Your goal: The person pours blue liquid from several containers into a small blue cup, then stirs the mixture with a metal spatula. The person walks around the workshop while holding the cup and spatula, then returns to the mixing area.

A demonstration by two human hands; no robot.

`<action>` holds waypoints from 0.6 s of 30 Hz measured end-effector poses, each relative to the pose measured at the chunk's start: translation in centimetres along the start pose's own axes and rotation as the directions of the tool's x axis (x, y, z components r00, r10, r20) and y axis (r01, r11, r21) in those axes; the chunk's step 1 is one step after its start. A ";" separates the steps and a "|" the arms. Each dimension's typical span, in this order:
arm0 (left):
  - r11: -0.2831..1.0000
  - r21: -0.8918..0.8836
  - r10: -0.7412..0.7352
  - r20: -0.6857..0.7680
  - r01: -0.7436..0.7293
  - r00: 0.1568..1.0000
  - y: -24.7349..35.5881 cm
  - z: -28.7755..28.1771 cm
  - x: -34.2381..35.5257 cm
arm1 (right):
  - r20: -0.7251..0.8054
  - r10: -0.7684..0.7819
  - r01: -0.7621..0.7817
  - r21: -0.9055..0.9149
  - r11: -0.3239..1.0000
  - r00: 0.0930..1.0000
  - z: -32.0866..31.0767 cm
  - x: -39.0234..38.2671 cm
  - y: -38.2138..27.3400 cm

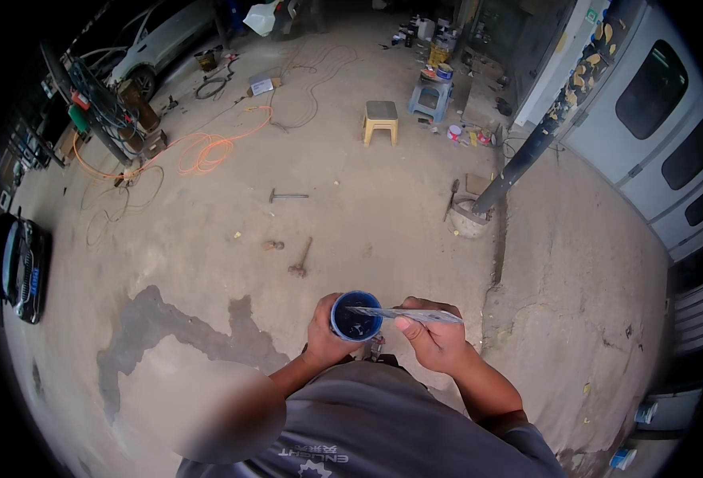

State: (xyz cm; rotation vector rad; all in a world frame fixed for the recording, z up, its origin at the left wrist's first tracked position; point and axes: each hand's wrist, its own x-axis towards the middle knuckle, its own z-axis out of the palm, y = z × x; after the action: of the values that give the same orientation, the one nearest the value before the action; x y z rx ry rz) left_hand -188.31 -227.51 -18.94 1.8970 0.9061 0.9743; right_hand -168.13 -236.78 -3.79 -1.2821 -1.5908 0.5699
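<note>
While the left hand wraps around the side of a round, blue-rimmed container with dark contents, the right hand, fingers curled, grips a long, flat, grey strip whose end reaches into the container's mouth, between the hands. Beyond both hands, a brown hammer-like tool and a grey T-shaped hammer lie apart.

Shirt of dark grey colour, with white lettering and gear-like emblem. Right sleeve short. Left hand and right hand bare.
</note>
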 end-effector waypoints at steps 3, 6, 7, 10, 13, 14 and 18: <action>0.999 -0.002 -0.044 -0.067 0.044 0.997 -1.2 1.4 6.6 | 0.004 0.121 -0.120 -0.073 0.990 0.993 -2.3 6.4 3.4; 0.999 -0.029 -0.045 -0.087 0.043 0.995 -4.6 2.7 12.6 | 0.050 0.037 -0.037 0.001 0.999 0.998 -2.5 12.2 5.8; 0.999 -0.015 -0.052 -0.092 0.051 0.994 -5.6 3.0 14.8 | 0.058 0.021 -0.021 -0.007 1.000 0.998 -3.0 14.4 7.1; 0.999 0.005 -0.042 -0.075 0.042 0.996 -8.7 3.6 21.7 | 0.035 0.031 -0.030 -0.042 0.999 0.999 -4.3 20.5 12.3; 0.998 0.032 0.058 -0.029 -0.057 0.998 -11.7 3.5 29.9 | -0.051 0.081 -0.086 -0.107 0.991 0.995 -5.0 27.5 17.5; 0.999 0.031 0.025 -0.026 -0.024 0.999 -12.8 3.5 32.4 | -0.045 0.076 -0.082 -0.150 0.985 0.996 -5.0 29.8 18.4; 0.999 0.036 0.003 -0.031 -0.001 1.000 -16.6 2.9 42.6 | -0.036 -0.005 -0.003 -0.237 0.971 0.999 -4.5 38.8 21.4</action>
State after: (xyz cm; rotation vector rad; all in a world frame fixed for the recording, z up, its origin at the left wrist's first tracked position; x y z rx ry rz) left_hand -170.61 -185.42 -22.17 1.9179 0.9461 0.9977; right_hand -152.98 -194.90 -4.26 -1.4593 -1.6663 0.3600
